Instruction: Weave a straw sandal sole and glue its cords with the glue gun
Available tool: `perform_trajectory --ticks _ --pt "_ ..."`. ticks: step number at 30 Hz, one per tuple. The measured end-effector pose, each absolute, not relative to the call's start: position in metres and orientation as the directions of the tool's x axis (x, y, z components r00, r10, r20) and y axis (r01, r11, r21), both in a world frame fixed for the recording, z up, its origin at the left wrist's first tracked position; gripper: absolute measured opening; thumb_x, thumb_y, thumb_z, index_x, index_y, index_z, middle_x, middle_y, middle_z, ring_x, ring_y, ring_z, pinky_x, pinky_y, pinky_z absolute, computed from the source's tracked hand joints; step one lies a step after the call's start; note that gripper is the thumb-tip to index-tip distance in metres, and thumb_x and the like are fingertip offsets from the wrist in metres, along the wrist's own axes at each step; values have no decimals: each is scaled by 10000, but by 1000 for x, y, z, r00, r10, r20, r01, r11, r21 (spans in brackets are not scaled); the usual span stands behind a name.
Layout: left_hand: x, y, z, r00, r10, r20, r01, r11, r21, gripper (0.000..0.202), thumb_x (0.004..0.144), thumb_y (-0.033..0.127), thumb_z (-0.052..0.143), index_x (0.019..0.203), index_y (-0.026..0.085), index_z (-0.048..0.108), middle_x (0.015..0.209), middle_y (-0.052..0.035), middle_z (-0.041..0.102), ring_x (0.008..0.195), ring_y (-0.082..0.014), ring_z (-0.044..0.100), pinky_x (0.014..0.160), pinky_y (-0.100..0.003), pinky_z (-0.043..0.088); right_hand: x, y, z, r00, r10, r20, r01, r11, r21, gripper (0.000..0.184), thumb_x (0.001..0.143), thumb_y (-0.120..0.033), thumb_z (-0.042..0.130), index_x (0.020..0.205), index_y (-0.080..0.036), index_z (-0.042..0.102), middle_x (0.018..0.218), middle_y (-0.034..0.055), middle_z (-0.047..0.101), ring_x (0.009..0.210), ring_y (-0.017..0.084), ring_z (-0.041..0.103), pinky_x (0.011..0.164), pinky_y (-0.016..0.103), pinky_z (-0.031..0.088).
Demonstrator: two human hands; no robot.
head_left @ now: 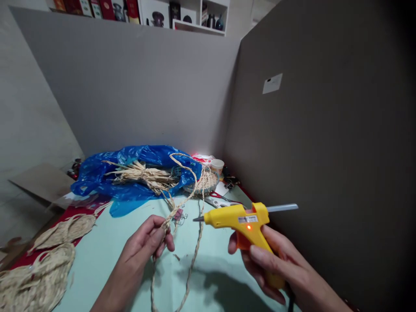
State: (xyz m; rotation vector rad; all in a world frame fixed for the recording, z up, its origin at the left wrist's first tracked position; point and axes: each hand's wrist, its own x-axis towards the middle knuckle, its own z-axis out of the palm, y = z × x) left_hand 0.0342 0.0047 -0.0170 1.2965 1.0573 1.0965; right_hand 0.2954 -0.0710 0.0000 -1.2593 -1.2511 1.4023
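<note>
My left hand [151, 240] pinches a braided straw cord [192, 259] between thumb and fingers. The cord runs up toward the back in one loop and hangs down toward me in another. Wrapped round the handle of a yellow hot glue gun [234, 216] is my right hand [269, 264], with fingers at the orange trigger. The gun's metal nozzle points left at the cord, a short way from my left hand. A small red light glows on its body, and a clear glue stick [282, 208] sticks out of its rear.
A blue plastic bag [107, 173] with a bundle of dry straw [143, 173] lies at the back. Beside it are a woven basket [204, 181], scissors [221, 201] and a white cup [217, 165]. Coiled braids [42, 277] lie at the left. Grey partitions [146, 86] stand behind and right.
</note>
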Motion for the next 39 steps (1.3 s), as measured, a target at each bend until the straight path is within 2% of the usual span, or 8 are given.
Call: perform_trajectory --ticks 4,10,13,17,21,29,34,39 --pt "33 5 -19 190 982 -20 -1 20 1000 283 835 505 667 831 223 689 693 -30 673 628 -165 474 626 -255 399 282 -64 5 -249 952 -176 54 -168 -984 494 894 -655 546 1031 -201 684 713 -28 483 516 80 397 479 235 321" --pt "32 5 -22 188 981 -45 57 35 998 267 838 510 665 847 246 703 713 -23 677 628 -159 467 601 -241 391 277 -65 8 -22 935 -355 130 -349 -928 642 715 -816 603 1025 -269 737 891 55 601 670 172 488 596 323 422" --pt "30 6 -24 222 974 -46 139 15 990 267 853 507 645 842 250 717 737 -26 668 637 -165 483 595 -243 402 283 -67 5 -48 924 -378 186 -364 -913 651 724 -839 552 1026 -295 745 918 81 612 655 185 477 601 356 440" --pt "29 6 -23 234 972 -37 212 -14 977 264 842 515 647 840 260 720 745 -27 667 652 -181 513 603 -246 423 289 -66 1 -73 942 -328 253 -301 -919 573 780 -797 523 953 -307 766 858 85 615 656 204 504 590 358 487" --pt "29 5 -23 246 968 -41 251 -23 968 273 861 505 621 815 256 723 731 -27 647 647 -181 516 605 -247 415 291 -65 -1 -68 949 -307 275 -278 -920 530 803 -769 533 940 -310 762 893 81 638 696 218 551 604 350 506" --pt "27 7 -24 264 965 10 278 -86 957 219 876 481 617 828 287 708 724 -1 634 649 -176 530 603 -231 418 295 -64 -4 -110 960 -256 318 -210 -925 470 874 -697 514 985 -308 754 704 47 537 563 173 431 478 308 404" --pt "26 7 -25 276 961 10 297 -95 950 230 881 483 609 845 279 709 717 -2 615 652 -181 540 595 -236 416 291 -61 1 -83 983 -162 381 -119 -917 476 872 -707 505 912 -309 762 725 65 598 575 190 470 476 313 419" --pt "22 6 -27 306 952 -9 297 -86 951 224 903 483 585 906 282 684 746 7 616 687 -181 550 628 -243 417 282 -60 11 -9 995 -95 443 -81 -893 518 860 -722 502 802 -281 768 670 32 580 558 175 475 469 281 430"
